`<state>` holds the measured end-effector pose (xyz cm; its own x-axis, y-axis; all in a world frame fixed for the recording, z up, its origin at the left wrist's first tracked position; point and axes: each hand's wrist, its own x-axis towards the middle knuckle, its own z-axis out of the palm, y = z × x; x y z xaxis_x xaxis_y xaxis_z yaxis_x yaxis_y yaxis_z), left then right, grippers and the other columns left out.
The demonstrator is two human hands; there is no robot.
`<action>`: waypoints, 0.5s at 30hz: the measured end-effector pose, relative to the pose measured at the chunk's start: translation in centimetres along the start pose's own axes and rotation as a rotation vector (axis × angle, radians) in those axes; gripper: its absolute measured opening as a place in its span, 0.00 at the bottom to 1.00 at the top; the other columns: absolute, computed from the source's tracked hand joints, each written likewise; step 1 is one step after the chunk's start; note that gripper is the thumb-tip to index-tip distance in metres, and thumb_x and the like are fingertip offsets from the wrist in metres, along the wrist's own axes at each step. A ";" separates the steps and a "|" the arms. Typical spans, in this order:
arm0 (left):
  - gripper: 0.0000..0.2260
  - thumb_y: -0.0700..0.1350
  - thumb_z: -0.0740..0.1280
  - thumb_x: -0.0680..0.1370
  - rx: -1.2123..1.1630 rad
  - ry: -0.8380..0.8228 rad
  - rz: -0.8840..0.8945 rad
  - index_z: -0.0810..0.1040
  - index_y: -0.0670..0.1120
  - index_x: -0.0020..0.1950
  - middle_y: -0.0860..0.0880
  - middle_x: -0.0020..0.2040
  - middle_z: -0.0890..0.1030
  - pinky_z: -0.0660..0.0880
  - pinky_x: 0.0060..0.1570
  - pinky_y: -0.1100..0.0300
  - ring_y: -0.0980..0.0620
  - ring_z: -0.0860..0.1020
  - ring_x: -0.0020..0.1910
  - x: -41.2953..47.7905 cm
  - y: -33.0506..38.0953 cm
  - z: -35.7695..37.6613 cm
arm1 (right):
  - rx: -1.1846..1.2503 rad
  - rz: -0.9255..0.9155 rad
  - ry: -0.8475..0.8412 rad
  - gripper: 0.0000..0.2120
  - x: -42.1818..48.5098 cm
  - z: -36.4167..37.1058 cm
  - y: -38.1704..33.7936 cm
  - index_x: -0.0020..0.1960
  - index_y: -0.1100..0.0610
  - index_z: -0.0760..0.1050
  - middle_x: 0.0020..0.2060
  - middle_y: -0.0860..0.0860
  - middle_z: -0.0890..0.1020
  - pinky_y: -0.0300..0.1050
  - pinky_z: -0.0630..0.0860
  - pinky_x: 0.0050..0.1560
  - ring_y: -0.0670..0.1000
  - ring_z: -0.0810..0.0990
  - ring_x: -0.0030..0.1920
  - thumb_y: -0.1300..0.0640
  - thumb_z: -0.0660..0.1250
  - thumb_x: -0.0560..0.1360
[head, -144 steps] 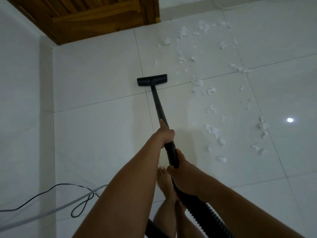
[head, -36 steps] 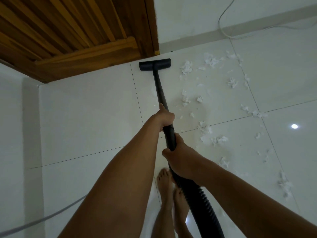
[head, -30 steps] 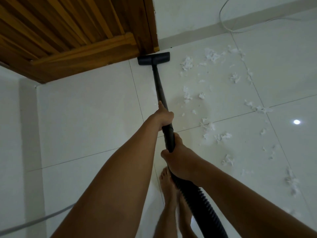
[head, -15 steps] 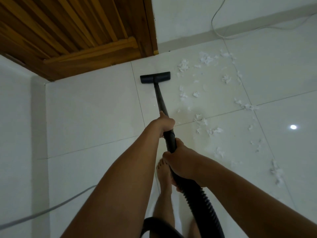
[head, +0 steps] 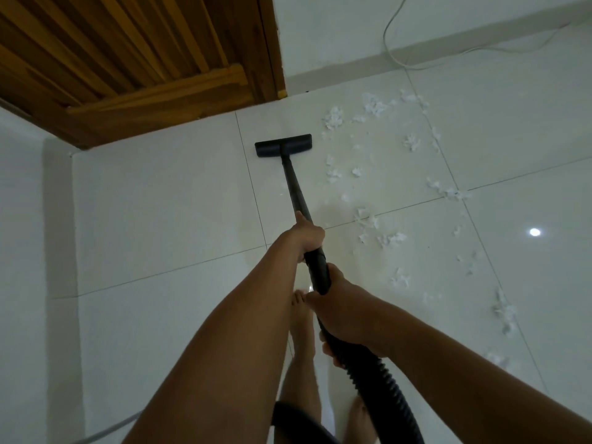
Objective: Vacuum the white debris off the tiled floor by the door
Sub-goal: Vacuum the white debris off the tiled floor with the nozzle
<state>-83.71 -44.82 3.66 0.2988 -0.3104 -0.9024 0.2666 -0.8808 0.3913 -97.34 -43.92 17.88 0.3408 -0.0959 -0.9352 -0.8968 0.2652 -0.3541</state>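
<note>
**A:** Fig. 1, largest first. The tiled floor point(head: 160, 203) fills your view. The wooden door point(head: 128, 59) closes its far left corner, and a thin white cable point(head: 394, 56) trails down to its far edge.

**B:** Next, your tool. The ribbed black hose point(head: 384, 389) rises from the near edge to the rigid wand point(head: 294, 184). The wand ends in the flat floor head point(head: 283, 145), set on the tiles just short of the door.

**A:** And the hold? Your left hand point(head: 309, 237) is wrapped round the wand, farther forward. Your right hand point(head: 342, 310) is clenched round the cuff where hose meets wand.

**B:** A sound hold, in my judgement. The wand is stiff and looks light, so your forward hand steers. Your rear hand takes the drag of the soft hose, which will bend rather than push.

**A:** Smallest, the white debris point(head: 333, 118). These are torn, fluffy scraps, the nearest just beside the head's right end. The rest are strewn along the far edge and down toward the right edge of the floor.

**B:** They look nearly weightless. Expect them to lift easily, but to scatter if you sweep fast. Swing the head right and draw it slowly.
</note>
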 end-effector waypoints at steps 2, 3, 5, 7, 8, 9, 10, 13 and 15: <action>0.37 0.40 0.57 0.83 0.023 0.004 0.010 0.35 0.55 0.81 0.39 0.69 0.73 0.79 0.46 0.53 0.48 0.77 0.44 1.3 1.4 -1.5 | 0.036 -0.001 -0.002 0.28 1.0 -0.5 -1.8 0.78 0.44 0.52 0.45 0.61 0.78 0.41 0.76 0.23 0.51 0.77 0.26 0.56 0.59 0.83; 0.37 0.40 0.57 0.82 0.030 0.006 0.012 0.35 0.56 0.81 0.38 0.68 0.73 0.79 0.45 0.54 0.48 0.77 0.45 2.0 2.2 -2.2 | 0.035 -0.016 0.004 0.28 1.5 -0.7 -2.8 0.78 0.44 0.52 0.44 0.61 0.78 0.40 0.75 0.22 0.50 0.77 0.24 0.56 0.59 0.83; 0.38 0.40 0.57 0.82 0.044 0.011 0.011 0.35 0.56 0.81 0.37 0.68 0.74 0.78 0.45 0.54 0.47 0.77 0.47 3.3 3.8 -3.6 | 0.008 -0.053 0.029 0.29 2.6 -1.3 -4.9 0.80 0.45 0.51 0.44 0.60 0.78 0.36 0.72 0.19 0.49 0.76 0.23 0.56 0.59 0.83; 0.37 0.40 0.57 0.82 0.053 0.021 0.015 0.36 0.56 0.82 0.37 0.67 0.75 0.78 0.46 0.54 0.46 0.77 0.48 4.5 5.3 -4.9 | -0.031 -0.073 0.055 0.29 3.8 -1.7 -6.8 0.81 0.47 0.50 0.43 0.58 0.77 0.32 0.68 0.17 0.48 0.75 0.25 0.56 0.59 0.84; 0.37 0.40 0.57 0.82 0.058 0.028 0.020 0.36 0.56 0.82 0.37 0.67 0.75 0.79 0.47 0.53 0.46 0.77 0.48 5.0 6.1 -5.5 | -0.037 -0.075 0.063 0.29 4.3 -2.0 -7.7 0.81 0.47 0.50 0.42 0.57 0.76 0.31 0.67 0.16 0.47 0.75 0.26 0.56 0.59 0.84; 0.37 0.39 0.57 0.82 0.060 0.036 0.024 0.37 0.55 0.82 0.37 0.66 0.75 0.79 0.48 0.53 0.46 0.77 0.48 5.4 6.7 -6.1 | -0.036 -0.076 0.068 0.29 4.7 -2.1 -8.5 0.81 0.48 0.49 0.42 0.57 0.76 0.31 0.66 0.15 0.48 0.75 0.27 0.56 0.59 0.84; 0.37 0.39 0.57 0.82 0.062 0.042 0.027 0.37 0.55 0.82 0.37 0.66 0.75 0.80 0.50 0.53 0.46 0.77 0.49 5.9 7.2 -6.6 | -0.034 -0.081 0.069 0.29 4.9 -2.3 -9.2 0.81 0.48 0.50 0.42 0.57 0.76 0.31 0.66 0.15 0.48 0.75 0.27 0.56 0.58 0.84; 0.37 0.39 0.58 0.82 0.082 0.050 0.030 0.38 0.56 0.82 0.37 0.67 0.75 0.80 0.54 0.51 0.46 0.77 0.50 6.7 8.2 -7.7 | -0.041 -0.099 0.067 0.28 5.5 -2.5 -10.6 0.81 0.49 0.50 0.43 0.57 0.75 0.30 0.65 0.15 0.47 0.75 0.28 0.56 0.58 0.84; 0.37 0.39 0.58 0.82 0.092 0.049 0.028 0.37 0.56 0.82 0.37 0.67 0.75 0.80 0.53 0.51 0.46 0.77 0.49 7.1 8.5 -8.2 | -0.042 -0.105 0.070 0.28 5.8 -2.5 -11.1 0.81 0.49 0.51 0.44 0.57 0.75 0.30 0.64 0.15 0.47 0.74 0.28 0.56 0.58 0.84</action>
<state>-71.83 -51.54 2.07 0.3500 -0.3191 -0.8807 0.1735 -0.9018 0.3957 -86.10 -49.85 16.36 0.4146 -0.1884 -0.8903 -0.8687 0.2096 -0.4488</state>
